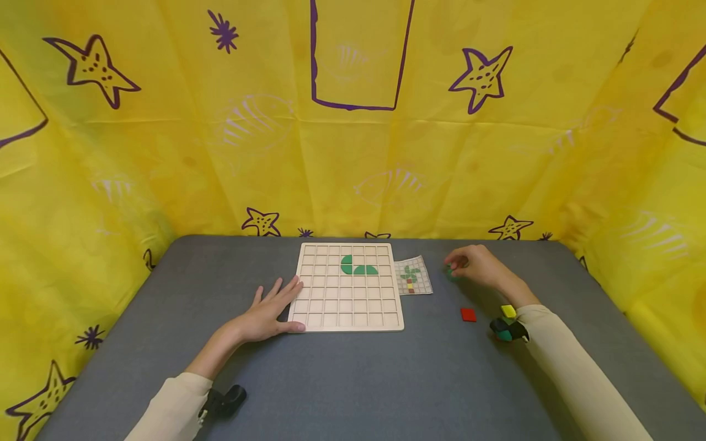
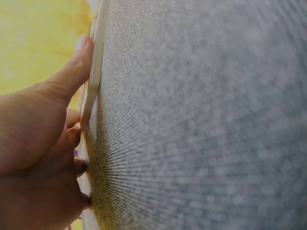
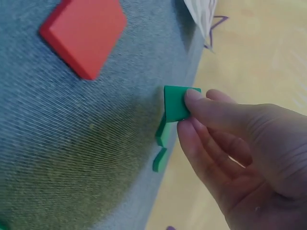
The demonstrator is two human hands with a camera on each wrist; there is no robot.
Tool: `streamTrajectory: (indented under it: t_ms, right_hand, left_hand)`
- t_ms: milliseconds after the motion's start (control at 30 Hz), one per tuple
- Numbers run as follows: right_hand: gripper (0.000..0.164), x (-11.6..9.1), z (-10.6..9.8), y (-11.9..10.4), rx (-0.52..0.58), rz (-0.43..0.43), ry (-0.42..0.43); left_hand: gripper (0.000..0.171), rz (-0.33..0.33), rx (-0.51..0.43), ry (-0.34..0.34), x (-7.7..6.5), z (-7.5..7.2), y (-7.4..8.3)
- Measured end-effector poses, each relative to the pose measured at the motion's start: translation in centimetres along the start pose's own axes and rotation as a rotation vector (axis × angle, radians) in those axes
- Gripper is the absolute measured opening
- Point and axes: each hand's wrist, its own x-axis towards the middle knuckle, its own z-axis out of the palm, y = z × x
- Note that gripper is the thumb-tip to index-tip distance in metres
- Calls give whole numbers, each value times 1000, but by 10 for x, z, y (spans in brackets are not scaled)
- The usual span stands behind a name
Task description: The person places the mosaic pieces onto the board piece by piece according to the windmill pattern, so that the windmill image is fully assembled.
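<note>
A light wooden grid board lies on the grey table, with several green rounded tiles set in its upper part. My left hand rests at the board's left edge, fingers spread and thumb on the lower left corner; in the left wrist view the thumb lies along the board's side. Right of the board, my right hand pinches a green tile between thumb and fingers. Its squared corner shows, and the fingertips cover the rest. Two more green tiles lie on the table beyond it.
A pattern card with a printed grid lies against the board's right side. Near the right forearm are a red square tile and a yellow tile. A yellow patterned curtain stands behind the table.
</note>
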Motion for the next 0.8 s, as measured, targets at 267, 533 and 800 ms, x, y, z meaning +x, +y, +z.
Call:
streamTrajectory:
  t_ms: [267, 533, 800]
  right_hand:
    - [22, 0, -4, -3, -8, -18, 46]
    - [23, 7, -7, -21, -4, -58, 56]
    - [22, 17, -3, -43, 11, -121, 46]
  left_hand:
    - [95, -9, 5, -2, 1, 0, 0]
    - [96, -2, 4, 2, 2, -2, -1]
    - [95, 25, -5, 17, -3, -1, 0]
